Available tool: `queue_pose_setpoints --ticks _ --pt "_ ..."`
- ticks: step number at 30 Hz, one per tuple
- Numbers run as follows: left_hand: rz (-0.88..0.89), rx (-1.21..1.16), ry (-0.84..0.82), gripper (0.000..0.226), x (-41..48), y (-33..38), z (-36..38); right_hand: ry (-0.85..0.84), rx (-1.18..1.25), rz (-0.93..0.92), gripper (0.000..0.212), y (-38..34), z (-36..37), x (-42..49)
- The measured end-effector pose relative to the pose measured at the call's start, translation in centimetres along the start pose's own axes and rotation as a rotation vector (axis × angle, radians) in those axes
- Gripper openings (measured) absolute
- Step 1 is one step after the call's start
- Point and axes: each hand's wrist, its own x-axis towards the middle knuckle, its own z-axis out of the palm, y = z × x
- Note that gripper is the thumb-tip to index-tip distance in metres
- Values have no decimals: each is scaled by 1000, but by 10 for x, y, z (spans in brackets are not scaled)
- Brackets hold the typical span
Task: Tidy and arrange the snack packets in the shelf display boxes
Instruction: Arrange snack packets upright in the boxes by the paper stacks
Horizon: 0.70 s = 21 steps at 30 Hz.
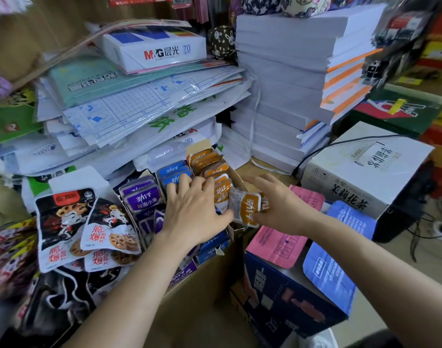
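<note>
An orange snack packet is pinched by the right hand at the front of the display box, where blue packets are pressed by the left hand, fingers spread. Purple packets are filed upright; the orange row looks unfinished.

Paper stacks rise near a tea carton.

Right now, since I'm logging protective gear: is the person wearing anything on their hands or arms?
No. The left hand and right hand are bare, no gloves or rings; both forearms are uncovered, with no sleeve, watch or bracelet in view.
</note>
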Motion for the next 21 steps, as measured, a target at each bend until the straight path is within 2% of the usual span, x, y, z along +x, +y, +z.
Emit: queue_pose_setpoints --ticks 5,9,14,15,17,19,21 --pt "44 -150 -44 68 2 -5 -3 -90 65 27 95 -7 2 -3" --pt "90 -358 -76 59 -4 -13 -4 -128 3 -24 94 -10 5 -4" --pt "126 -514 -29 43 -10 -22 -3 -109 -66 -76 65 -3 1 -2" --pt "141 -519 29 46 -10 -24 -2 -97 -65 -79 60 -2 -1 -3" --pt "134 -429 135 68 -10 -27 -3 -69 -53 -85 54 -1 -5 -4" --pt "93 -283 157 90 -10 -29 -6 -23 -32 -105 48 -1 -6 -4" --pt "68 -226 131 98 -12 -31 -9 34 -3 -103 44 -3 -4 -2"
